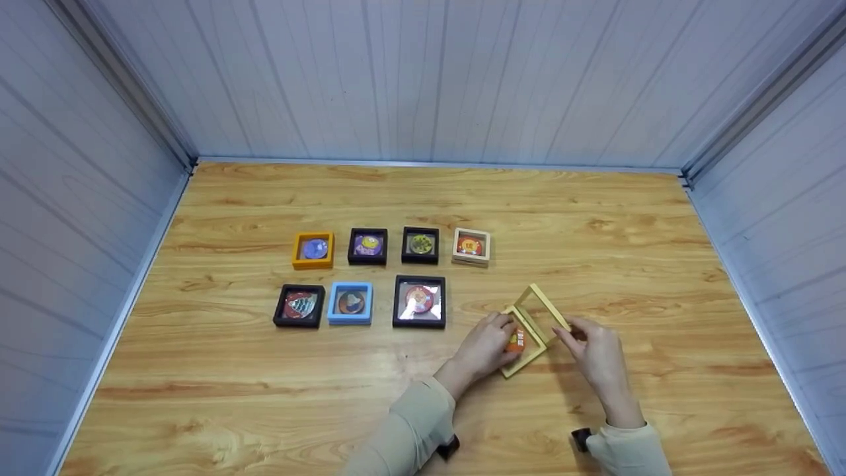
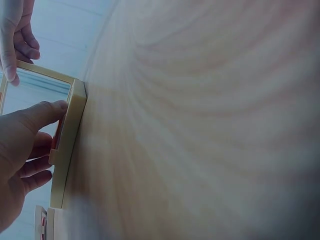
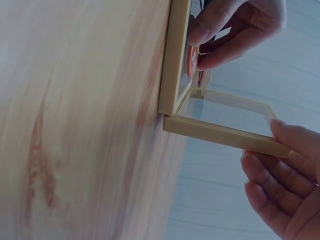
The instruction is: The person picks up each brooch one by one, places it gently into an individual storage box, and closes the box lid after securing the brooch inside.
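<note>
1. We see a cream hinged frame case [image 1: 529,330] lying open on the wooden counter [image 1: 595,225], right of the large black case [image 1: 419,302].
2. Our left hand [image 1: 486,347] rests on the lower half, its grip curled on an orange disc [image 1: 515,342] inside.
3. Our right hand [image 1: 591,350] pinches the edge of the raised lid [image 3: 227,125], fingertips [image 3: 287,132] on its rim.
4. Seven other framed cases sit in two rows behind, the orange case [image 1: 313,250] farthest left.
</note>
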Demonstrator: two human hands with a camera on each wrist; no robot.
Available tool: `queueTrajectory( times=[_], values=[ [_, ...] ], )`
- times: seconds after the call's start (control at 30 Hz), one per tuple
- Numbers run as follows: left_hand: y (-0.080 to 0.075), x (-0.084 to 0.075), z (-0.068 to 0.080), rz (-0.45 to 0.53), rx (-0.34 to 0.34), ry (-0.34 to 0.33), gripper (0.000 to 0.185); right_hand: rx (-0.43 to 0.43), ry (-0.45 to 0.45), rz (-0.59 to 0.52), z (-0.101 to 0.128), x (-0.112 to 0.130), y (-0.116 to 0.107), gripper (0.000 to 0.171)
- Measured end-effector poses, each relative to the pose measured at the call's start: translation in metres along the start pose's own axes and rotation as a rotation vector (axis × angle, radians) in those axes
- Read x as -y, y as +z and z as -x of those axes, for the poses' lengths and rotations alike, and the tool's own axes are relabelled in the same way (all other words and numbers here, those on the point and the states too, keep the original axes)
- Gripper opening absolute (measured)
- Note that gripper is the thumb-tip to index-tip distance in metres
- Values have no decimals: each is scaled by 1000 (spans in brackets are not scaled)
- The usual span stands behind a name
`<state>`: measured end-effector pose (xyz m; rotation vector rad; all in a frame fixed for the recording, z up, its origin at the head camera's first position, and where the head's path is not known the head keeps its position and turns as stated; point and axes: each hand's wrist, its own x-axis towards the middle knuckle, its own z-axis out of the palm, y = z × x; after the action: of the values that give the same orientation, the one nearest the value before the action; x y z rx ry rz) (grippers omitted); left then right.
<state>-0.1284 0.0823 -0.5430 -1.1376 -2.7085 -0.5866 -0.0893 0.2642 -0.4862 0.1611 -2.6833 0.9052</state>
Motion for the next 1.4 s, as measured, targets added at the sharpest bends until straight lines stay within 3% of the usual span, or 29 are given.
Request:
queueTrajectory(
  times=[0.4,0.87,1.13,1.4],
  values=[
    [-11,0,5,46,63,-77,55,4,-24,3,1,1,-1,16],
    [-32,24,22,106,108,-152,71,-11,-26,-8,3,4,-9,18],
    [-29,31,26,69,112,-155,56,-31,-80,-14,4,6,-8,14],
    [-29,31,24,60,132,-176,41,21,-24,-70,9,15,-2,13]
  ],
)
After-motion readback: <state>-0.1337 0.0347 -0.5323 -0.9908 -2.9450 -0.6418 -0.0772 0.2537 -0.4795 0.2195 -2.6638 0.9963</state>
